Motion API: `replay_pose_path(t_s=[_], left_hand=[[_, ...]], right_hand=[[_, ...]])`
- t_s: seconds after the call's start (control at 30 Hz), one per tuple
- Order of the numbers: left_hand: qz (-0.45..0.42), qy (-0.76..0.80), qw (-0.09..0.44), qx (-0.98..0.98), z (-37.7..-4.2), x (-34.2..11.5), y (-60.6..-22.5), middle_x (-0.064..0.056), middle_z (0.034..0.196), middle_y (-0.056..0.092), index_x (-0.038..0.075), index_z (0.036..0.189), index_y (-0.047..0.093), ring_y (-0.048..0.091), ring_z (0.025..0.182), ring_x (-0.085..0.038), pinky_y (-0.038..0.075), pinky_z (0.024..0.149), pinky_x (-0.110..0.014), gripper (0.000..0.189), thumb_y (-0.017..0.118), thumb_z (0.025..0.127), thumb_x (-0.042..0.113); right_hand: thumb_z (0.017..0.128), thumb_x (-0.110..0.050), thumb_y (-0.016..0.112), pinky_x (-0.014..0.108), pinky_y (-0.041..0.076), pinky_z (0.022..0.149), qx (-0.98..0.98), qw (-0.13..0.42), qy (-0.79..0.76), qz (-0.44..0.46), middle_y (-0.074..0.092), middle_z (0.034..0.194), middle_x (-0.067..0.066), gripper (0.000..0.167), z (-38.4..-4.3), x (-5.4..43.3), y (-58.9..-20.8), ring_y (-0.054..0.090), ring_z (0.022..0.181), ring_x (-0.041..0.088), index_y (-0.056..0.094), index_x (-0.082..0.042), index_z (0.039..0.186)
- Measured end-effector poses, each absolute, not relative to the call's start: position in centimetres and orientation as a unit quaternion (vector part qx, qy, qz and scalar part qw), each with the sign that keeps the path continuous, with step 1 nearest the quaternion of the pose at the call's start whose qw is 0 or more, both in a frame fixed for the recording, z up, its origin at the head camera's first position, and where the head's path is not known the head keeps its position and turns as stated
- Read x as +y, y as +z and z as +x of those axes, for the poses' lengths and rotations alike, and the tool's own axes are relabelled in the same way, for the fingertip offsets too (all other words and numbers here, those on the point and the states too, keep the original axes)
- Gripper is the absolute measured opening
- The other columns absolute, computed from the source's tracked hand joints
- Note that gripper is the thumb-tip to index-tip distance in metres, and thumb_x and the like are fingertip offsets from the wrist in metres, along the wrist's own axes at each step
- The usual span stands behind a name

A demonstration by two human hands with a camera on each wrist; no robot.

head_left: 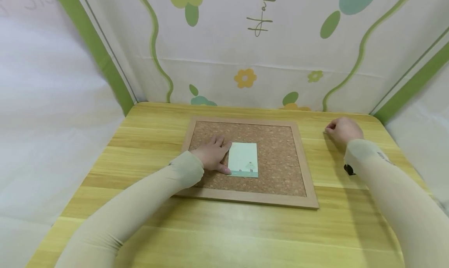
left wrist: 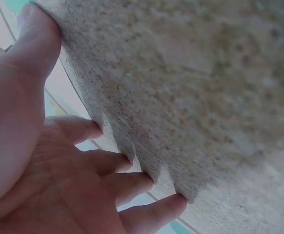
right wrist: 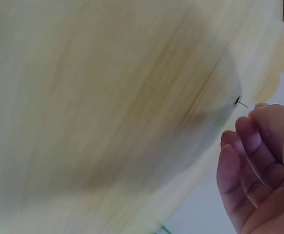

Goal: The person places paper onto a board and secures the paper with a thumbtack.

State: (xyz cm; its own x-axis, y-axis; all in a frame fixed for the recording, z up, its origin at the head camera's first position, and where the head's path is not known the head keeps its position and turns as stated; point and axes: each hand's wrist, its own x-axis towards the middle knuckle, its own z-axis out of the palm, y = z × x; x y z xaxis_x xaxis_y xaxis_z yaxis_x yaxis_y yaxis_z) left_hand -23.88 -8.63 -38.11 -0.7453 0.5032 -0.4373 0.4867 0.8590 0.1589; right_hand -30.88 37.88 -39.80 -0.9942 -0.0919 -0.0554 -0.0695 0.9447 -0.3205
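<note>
My left hand (head_left: 210,154) lies with spread fingers on the cork board (head_left: 277,155), at the left side of a pale green note card (head_left: 243,158). Its thumb and a fingertip meet the card's left edge. The left wrist view has the left hand (left wrist: 78,161) with its fingertips on the cork surface. Over the table to the right of the board is my right hand (head_left: 345,130), fingers loosely bent. In the right wrist view a small pin (right wrist: 238,101) lies on the table, its needle toward the fingertips of the right hand (right wrist: 264,161), with a narrow gap between.
The wood-grain table (head_left: 224,236) extends around the board's wooden frame (head_left: 245,196). Behind it hangs a white cloth (head_left: 217,45) printed with flowers. More white cloth (head_left: 45,104) hangs at the left side. A small black device (head_left: 349,169) sits at the right wrist.
</note>
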Motion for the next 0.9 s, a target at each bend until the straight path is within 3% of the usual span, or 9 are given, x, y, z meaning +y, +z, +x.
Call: replay_pose_path(t_s=[0.43,0.67,0.9], left_hand=[[0.261,0.013,0.243,0.934,-23.9,-8.4,-38.3,-0.019,0.163,-0.01,0.014,0.161,0.003,-0.004,0.148,-0.042,0.025,0.112,-0.059,0.106,0.059,0.085,0.063],[0.261,0.014,0.242,0.934,-23.8,-8.3,-38.3,-0.019,0.163,-0.01,0.013,0.161,0.003,-0.004,0.148,-0.042,0.025,0.112,-0.059,0.106,0.059,0.085,0.063],[0.258,0.016,0.246,0.934,-23.8,-8.4,-38.2,-0.019,0.163,-0.01,0.013,0.161,0.003,-0.004,0.148,-0.042,0.025,0.111,-0.061,0.105,0.059,0.086,0.062]], right_hand=[[0.099,-0.019,0.059,0.056,0.048,0.076,0.988,0.047,-0.145,-0.037,0.067,0.103,0.024,0.027,-30.9,37.4,-39.8,0.062,0.09,0.04,0.069,0.005,0.108],[0.1,-0.02,0.054,0.057,0.046,0.079,0.987,0.04,-0.153,-0.043,0.067,0.104,0.024,0.029,-30.6,37.5,-39.0,0.06,0.092,0.041,0.068,0.004,0.108],[0.1,-0.022,0.056,0.052,0.047,0.074,0.983,0.013,-0.165,-0.078,0.069,0.094,0.019,0.031,-30.2,36.5,-37.4,0.062,0.08,0.032,0.069,0.005,0.106]])
